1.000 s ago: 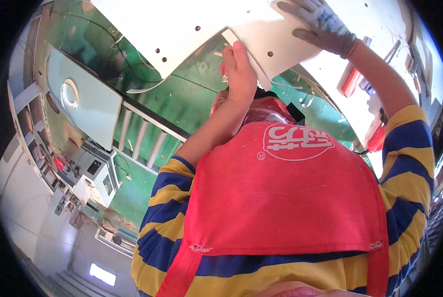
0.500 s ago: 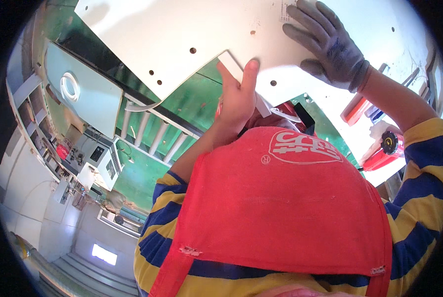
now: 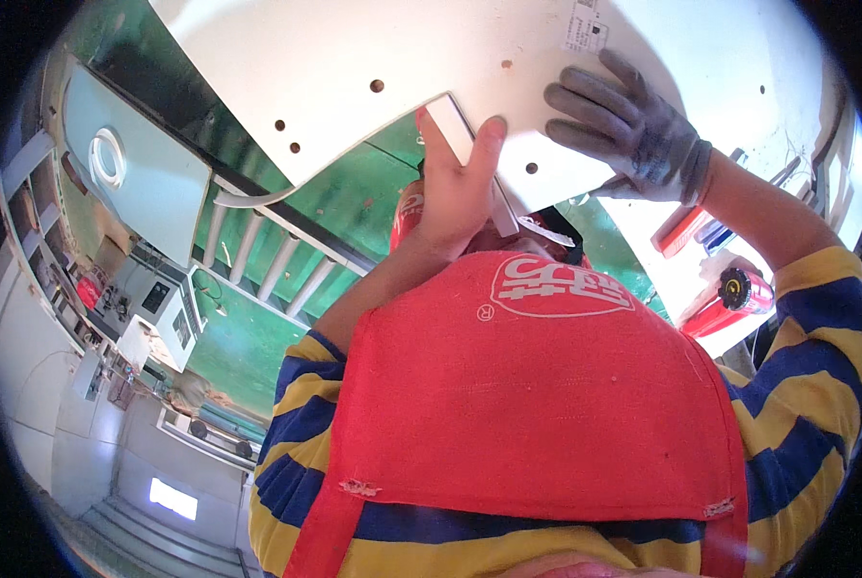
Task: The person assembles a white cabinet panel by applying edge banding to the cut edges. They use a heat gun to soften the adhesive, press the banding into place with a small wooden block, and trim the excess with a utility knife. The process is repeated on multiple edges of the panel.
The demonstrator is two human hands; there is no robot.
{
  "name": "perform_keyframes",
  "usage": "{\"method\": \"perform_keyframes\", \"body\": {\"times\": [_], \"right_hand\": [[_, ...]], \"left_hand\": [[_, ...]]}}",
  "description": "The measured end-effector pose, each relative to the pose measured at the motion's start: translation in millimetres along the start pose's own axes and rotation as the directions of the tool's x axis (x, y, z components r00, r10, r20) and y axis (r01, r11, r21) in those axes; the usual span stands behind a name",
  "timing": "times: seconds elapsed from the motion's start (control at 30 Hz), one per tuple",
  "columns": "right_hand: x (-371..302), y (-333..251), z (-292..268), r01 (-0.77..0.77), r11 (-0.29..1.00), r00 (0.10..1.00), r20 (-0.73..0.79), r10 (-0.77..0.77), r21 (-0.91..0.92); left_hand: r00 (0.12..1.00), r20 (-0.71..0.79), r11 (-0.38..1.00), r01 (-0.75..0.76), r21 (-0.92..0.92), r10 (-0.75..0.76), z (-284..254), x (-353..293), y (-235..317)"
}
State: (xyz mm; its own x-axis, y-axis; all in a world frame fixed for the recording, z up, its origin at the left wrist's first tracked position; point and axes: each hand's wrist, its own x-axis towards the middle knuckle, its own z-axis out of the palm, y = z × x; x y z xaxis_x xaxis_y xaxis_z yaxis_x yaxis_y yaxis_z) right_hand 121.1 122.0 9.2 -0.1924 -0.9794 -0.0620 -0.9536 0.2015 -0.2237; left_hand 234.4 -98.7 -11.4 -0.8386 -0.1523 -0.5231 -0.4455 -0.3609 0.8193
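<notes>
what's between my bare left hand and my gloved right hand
In the head view, a stretch of white panel with a dark hole lies between your left hand and gloved right hand.

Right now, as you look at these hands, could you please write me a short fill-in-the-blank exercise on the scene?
1. The left hand holds a narrow strip whose upper face is coloured ____.
2. On the right hand there is a grey ____.
3. The large white panel is pierced by several small round ____.
4. The colour of the apron is ____.

Missing words: white; glove; holes; red.
</notes>
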Motion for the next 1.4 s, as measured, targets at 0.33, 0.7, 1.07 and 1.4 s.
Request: {"method": "perform_keyframes", "body": {"times": [0.33,0.7,1.07,1.4], "right_hand": [[60.4,-13.4,-11.6,-0.213,0.976,0.977,0.009,0.213,0.043],[67.0,-2.6,-8.2,-0.132,0.989,0.989,0.078,0.127,0.067],[65.4,-5.7,-2.3,-0.148,0.989,0.987,0.060,0.147,-0.003],[62.8,-2.2,-1.8,-0.140,0.988,0.990,-0.013,0.139,-0.063]], "left_hand": [[0.995,0.084,0.889,-0.084,0.449,0.051,-66.1,51.0,45.4],[0.998,0.011,0.873,0.051,0.485,-0.064,-54.7,59.9,59.6],[0.996,0.070,0.872,0.015,0.489,-0.056,-59.0,63.4,57.3],[0.995,0.057,0.885,0.043,0.464,-0.078,-57.8,78.7,59.4]]}}
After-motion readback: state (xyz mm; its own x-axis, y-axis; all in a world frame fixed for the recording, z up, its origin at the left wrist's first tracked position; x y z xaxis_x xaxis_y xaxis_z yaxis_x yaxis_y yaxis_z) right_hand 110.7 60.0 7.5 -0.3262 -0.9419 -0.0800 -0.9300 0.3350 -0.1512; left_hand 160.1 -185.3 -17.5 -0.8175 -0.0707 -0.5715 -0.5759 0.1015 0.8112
